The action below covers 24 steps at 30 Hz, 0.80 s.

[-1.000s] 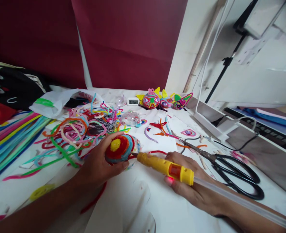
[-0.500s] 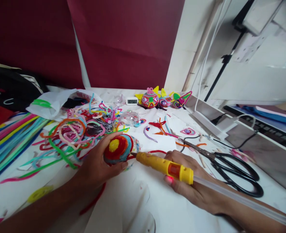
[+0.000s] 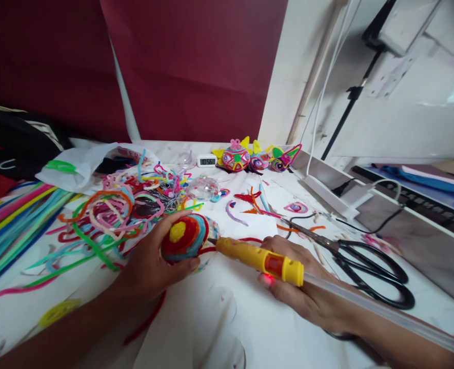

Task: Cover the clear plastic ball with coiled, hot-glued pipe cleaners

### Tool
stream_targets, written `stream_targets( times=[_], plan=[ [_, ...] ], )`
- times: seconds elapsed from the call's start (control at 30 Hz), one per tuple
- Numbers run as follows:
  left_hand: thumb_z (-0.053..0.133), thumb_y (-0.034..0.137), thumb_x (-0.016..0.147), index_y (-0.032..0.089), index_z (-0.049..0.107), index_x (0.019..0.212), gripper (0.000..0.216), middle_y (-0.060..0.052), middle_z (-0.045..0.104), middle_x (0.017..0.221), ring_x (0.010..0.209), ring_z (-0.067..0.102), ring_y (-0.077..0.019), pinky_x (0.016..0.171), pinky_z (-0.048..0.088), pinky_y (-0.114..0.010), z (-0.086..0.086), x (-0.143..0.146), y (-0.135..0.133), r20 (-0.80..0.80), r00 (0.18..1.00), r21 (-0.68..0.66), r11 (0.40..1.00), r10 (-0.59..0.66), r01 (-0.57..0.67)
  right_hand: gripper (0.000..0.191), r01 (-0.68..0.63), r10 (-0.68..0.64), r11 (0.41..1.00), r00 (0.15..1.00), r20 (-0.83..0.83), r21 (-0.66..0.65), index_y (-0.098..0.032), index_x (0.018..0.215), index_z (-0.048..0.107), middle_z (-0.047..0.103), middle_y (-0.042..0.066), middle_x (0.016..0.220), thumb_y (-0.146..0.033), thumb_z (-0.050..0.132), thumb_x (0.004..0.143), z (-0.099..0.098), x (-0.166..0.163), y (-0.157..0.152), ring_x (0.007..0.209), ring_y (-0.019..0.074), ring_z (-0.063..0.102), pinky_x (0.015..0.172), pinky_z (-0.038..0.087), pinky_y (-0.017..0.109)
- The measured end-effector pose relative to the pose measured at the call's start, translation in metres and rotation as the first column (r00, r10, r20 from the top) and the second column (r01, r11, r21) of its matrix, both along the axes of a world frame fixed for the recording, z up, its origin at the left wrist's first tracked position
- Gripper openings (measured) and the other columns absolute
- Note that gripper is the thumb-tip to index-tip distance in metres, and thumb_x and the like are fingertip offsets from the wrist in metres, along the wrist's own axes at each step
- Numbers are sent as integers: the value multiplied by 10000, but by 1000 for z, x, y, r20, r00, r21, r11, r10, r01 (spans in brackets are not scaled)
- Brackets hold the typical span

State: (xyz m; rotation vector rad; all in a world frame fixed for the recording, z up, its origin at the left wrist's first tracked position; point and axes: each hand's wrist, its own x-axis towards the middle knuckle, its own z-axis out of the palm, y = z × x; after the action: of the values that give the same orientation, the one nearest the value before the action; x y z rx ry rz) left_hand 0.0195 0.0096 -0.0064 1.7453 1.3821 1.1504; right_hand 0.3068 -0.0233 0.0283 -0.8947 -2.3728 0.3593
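Left grip (image 3: 152, 261) cupping fuzzy ball (image 3: 190, 238), right grip (image 3: 313, 296) holding plastic glue gun (image 3: 254, 255)

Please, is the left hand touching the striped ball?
Touching. The head view shows the left hand curled around the striped ball, with no visible gap between them.

The ball (image 3: 193, 237) wears red, orange and blue rings around a yellow spot at its ten o'clock. A red strand (image 3: 208, 250) leaves toward three. The yellow glue gun (image 3: 261, 259) slants toward four, dark nozzle (image 3: 212, 241) at the ball's three o'clock, clear stick (image 3: 350, 297) trailing behind.
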Motion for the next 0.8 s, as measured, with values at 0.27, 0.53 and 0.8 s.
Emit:
stream_targets(
  times=[0.27,0.53,0.8],
  plan=[
    [830,488,657,263,583,1374,791,-78,712,1294,1135,706,-361,951,605,-428,-2,0,0,-24,1000,25,1000,7,-7,111,0,0,997,1000,-2,-72,-225,967,535,654,47,894,-314,486,1010,-1,1,-1,764,196,638,691,537,360],
    [843,491,640,285,586,1377,808,-72,713,1309,1145,700,-384,972,597,-453,2,1,-1,2,1000,-10,1000,-6,6,176,-2,2,1000,1000,-22,-10,-233,938,512,638,25,866,-360,452,1044,1,-1,1,724,175,618,658,519,326],
    [811,463,672,274,572,1399,787,-80,710,1311,1150,698,-361,987,589,-452,1,0,-2,-53,999,28,1000,-12,14,215,30,-30,1000,999,-16,-4,-232,934,506,620,13,844,-394,435,1056,0,0,0,707,173,607,648,501,329]
  ],
)
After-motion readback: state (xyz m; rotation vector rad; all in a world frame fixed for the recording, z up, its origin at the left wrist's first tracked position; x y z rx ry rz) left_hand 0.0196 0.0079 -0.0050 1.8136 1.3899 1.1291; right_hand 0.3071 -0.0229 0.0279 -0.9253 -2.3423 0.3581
